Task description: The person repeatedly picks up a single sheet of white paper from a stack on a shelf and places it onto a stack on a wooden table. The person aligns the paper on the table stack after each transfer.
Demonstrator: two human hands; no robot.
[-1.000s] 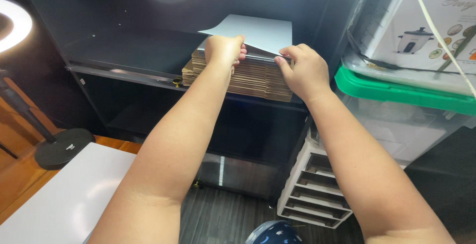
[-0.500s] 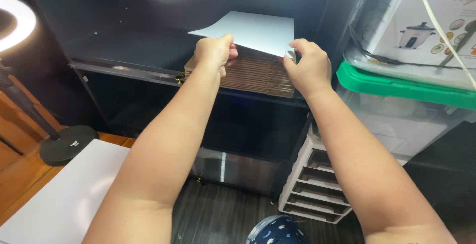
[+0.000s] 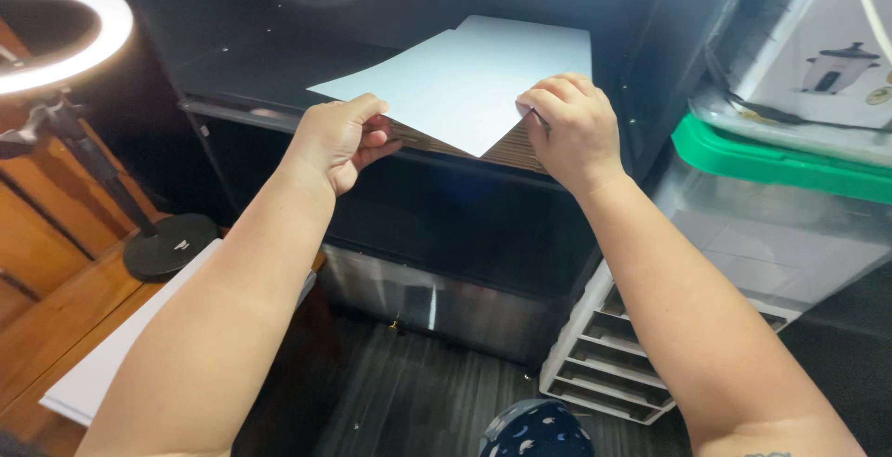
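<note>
Nearest, low in the view, a dark blue rounded thing with pale specks point(image 3: 537, 429) sits above the grey plank floor point(image 3: 409, 401). To the left lies a white board point(image 3: 102, 364) on brown wood, beside the round black base of a ring light stand point(image 3: 170, 245). To the right stands a grey stack of shallow drawers point(image 3: 613, 350), and above it a clear plastic bin with a green lid point(image 3: 771, 164); on that lid rests a white carton bearing a picture of a cooker point(image 3: 827, 39).

Farther on, at the front edge of a black shelf point(image 3: 251, 76), the left hand point(image 3: 336, 139) pinches the near left edge of a pale blue sheet point(image 3: 465, 76) between thumb and curled fingers. The right hand point(image 3: 571, 127) pinches its near right corner the same way. The sheet lies flat over a stack of brown corrugated card point(image 3: 492, 148) whose front edge shows between the hands.
</note>
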